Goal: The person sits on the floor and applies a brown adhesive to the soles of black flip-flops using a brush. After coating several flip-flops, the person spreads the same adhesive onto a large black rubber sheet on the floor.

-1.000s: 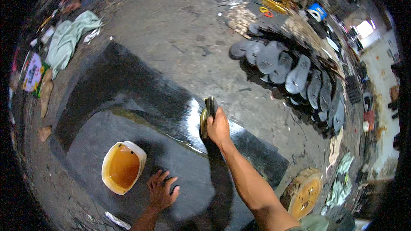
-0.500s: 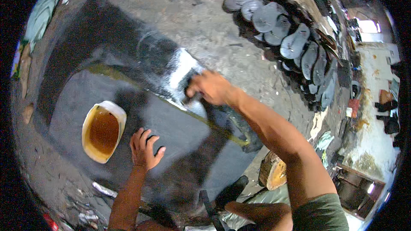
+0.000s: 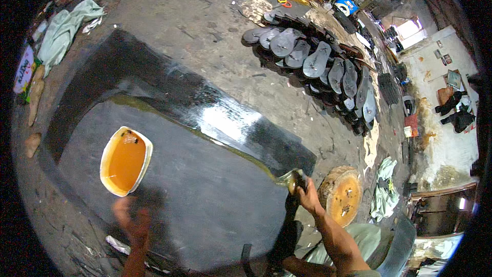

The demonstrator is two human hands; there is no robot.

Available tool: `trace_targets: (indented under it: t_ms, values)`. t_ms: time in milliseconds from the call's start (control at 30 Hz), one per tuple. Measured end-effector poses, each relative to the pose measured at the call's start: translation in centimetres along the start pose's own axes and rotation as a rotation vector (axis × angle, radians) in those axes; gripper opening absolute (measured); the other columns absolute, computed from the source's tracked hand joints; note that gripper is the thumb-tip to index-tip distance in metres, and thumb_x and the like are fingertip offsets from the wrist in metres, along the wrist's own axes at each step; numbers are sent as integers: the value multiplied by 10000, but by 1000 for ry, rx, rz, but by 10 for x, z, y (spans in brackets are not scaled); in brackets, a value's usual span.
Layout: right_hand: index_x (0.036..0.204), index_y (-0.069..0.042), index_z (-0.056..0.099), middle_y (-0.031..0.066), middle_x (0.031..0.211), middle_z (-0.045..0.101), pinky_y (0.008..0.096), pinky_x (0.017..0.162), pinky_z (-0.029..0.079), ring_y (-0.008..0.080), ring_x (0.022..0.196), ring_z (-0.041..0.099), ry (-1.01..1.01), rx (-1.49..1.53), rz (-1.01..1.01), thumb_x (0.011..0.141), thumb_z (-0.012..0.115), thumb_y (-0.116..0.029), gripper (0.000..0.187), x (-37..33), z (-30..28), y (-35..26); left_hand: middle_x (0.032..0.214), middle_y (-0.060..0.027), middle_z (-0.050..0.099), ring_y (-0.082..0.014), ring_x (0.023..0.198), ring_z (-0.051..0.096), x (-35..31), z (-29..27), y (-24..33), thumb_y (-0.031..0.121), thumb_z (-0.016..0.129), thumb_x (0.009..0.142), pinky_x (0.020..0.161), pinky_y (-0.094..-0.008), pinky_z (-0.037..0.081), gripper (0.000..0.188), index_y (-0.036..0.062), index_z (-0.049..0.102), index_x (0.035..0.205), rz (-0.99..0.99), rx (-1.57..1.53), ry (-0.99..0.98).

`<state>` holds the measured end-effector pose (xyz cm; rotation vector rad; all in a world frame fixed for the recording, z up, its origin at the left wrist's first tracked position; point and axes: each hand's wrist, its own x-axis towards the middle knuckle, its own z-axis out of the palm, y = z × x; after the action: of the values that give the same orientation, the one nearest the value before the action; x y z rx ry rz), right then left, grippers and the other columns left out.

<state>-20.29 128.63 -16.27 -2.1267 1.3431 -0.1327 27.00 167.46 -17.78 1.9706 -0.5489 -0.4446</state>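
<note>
A dark rubber-like sheet lies on the floor before me, with a black strip along its far side. The strip shines wet in the middle, and a yellowish line of glue-like residue runs along the border between them. My right hand is closed on a small glue-coated spreader, its exact shape partly hidden, at the strip's near right end. A white-rimmed tub of amber liquid stands on the sheet at the left. Just below the tub is my left hand, blurred by motion, its fingers indistinct.
Rows of grey sandal soles lie on the floor at the upper right. A round wooden block stands right of my right hand. Pale green cloths lie at the far left and right. Orange-handled scissors lie farther off.
My right hand has moved from the strip's middle toward me, to its right end. My left hand has lifted off the sheet and shifted left and nearer. The view has shifted too.
</note>
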Motion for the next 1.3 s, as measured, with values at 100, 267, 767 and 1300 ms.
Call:
trace_targets:
  t_ms: [100, 267, 767, 1300]
  values:
    - [1357, -16, 482, 259, 1220, 590, 502, 1002, 462, 447, 1143, 583, 134, -52, 169, 871, 573, -15, 495, 15, 36, -28, 1526, -90, 388, -293, 1358, 423, 2, -62, -12, 463, 589, 1008, 1095, -520, 364, 680, 165, 311, 1552, -279, -289, 338]
    - [1209, 20, 564, 230, 1003, 663, 429, 907, 511, 403, 983, 667, 232, 7, -77, 859, 534, -9, 353, 84, 106, -131, 1511, -71, 413, -309, 1356, 458, 32, -55, -18, 423, 582, 990, 986, -566, 508, 662, 260, 285, 1560, -629, -982, -74]
    - [1014, 55, 538, 319, 975, 675, 545, 815, 522, 503, 957, 650, -56, -4, -420, 863, 658, -139, 274, 230, 280, -456, 1380, -138, 566, -357, 1241, 587, -59, -134, -52, 173, 544, 904, 972, -550, 556, 524, 53, 458, 1407, -554, -1047, 241]
    - [1120, -29, 616, 278, 1030, 696, 514, 890, 505, 473, 1049, 651, -367, -174, -821, 900, 623, -163, 258, 210, 445, -685, 1245, -64, 616, -240, 1048, 623, -265, -264, -170, 268, 587, 995, 916, -418, 524, 322, 121, 527, 1275, -564, -853, 969]
